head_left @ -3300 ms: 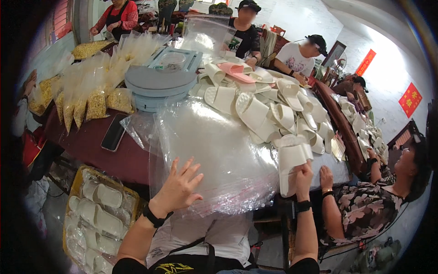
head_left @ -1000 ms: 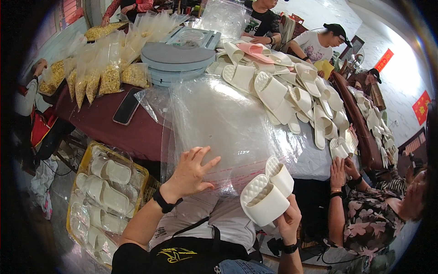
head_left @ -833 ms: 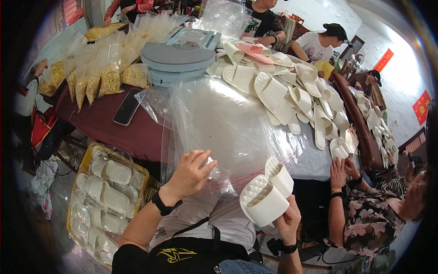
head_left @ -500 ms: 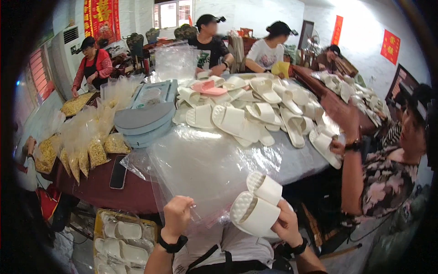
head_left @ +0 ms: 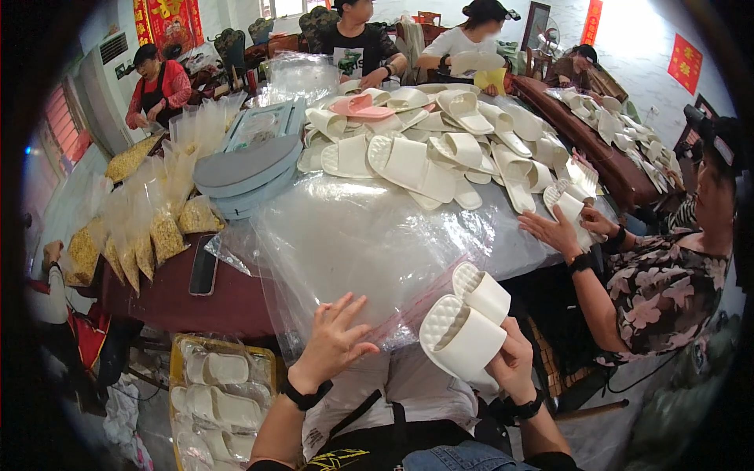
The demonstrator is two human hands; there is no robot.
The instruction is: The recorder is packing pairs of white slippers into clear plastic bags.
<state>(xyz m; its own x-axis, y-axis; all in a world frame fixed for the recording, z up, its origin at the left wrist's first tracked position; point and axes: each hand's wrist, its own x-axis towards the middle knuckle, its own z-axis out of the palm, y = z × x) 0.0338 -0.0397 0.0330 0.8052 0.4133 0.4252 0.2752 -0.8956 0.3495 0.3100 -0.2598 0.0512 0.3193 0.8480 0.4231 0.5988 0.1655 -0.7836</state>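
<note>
My right hand (head_left: 512, 359) grips a pair of cream slippers (head_left: 465, 323), soles facing me, just off the near table edge. My left hand (head_left: 334, 343) rests with fingers spread on the near edge of a stack of clear plastic bags (head_left: 361, 243) that covers the front of the table. One bag's red-striped edge lies between my two hands, touching the slippers.
A heap of cream slippers (head_left: 440, 149) fills the table beyond the bags, with grey trays (head_left: 247, 169) and a phone (head_left: 204, 265) to the left. A crate of bagged slippers (head_left: 220, 392) sits on the floor, lower left. A person at the right (head_left: 660, 267) handles slippers; others sit at the far side.
My view has swung up and left. My right hand has lifted the slipper pair off the table to the near edge. My left hand has slid down to the bags' near edge.
</note>
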